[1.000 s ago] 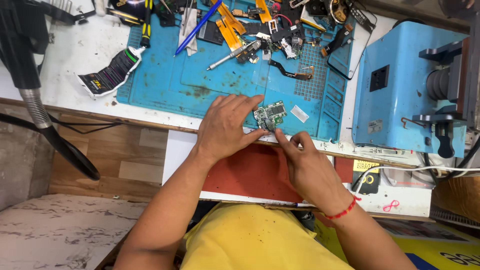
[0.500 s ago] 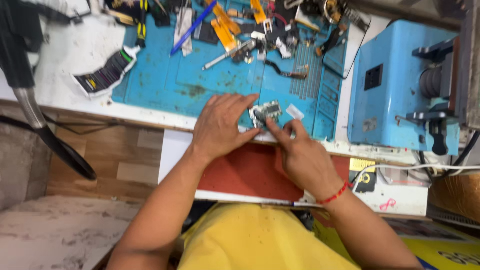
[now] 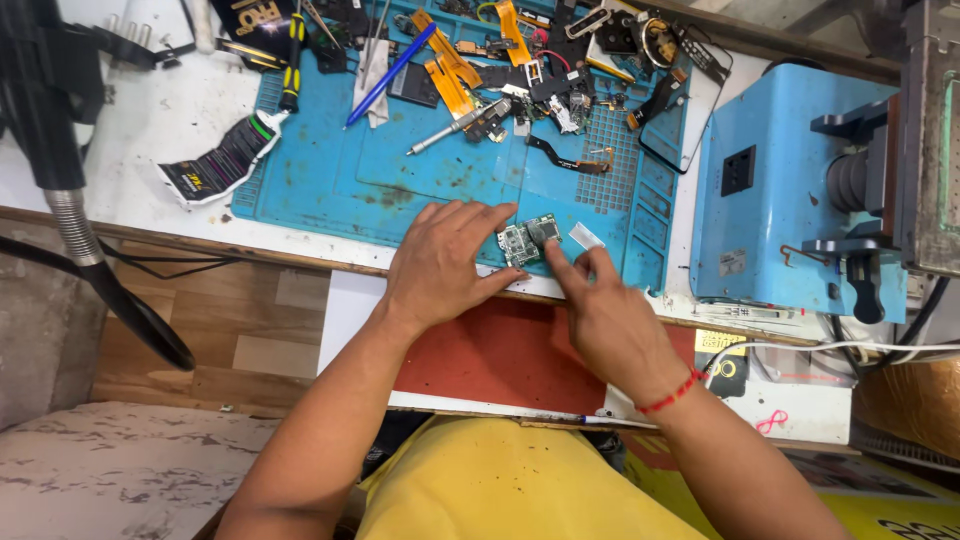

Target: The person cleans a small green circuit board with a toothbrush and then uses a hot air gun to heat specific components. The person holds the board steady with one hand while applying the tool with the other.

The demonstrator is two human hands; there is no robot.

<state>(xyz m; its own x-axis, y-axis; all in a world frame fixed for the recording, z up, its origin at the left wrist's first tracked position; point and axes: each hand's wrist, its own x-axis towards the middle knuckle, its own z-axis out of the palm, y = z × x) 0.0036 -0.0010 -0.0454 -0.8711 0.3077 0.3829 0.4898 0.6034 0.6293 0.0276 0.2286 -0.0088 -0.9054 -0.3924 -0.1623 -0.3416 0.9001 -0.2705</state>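
Note:
A small green circuit board (image 3: 527, 240) lies near the front edge of a blue work mat (image 3: 420, 170). My left hand (image 3: 445, 262) rests flat on the mat, its fingertips pressing on the board's left side. My right hand (image 3: 605, 315), with a red thread at the wrist, pinches the board's right edge between thumb and forefinger. A small white strip (image 3: 586, 236) lies just right of the board.
Loose phone parts, orange flex cables (image 3: 448, 62), a blue pen (image 3: 390, 75), a silver tool (image 3: 450, 132) and a yellow-handled screwdriver (image 3: 291, 60) litter the mat's far side. A blue machine (image 3: 790, 200) stands at right. A black hose (image 3: 70, 200) hangs at left.
Both hands have stayed on the circuit board; the right fingers shifted slightly along its right edge. The camera view moved a little.

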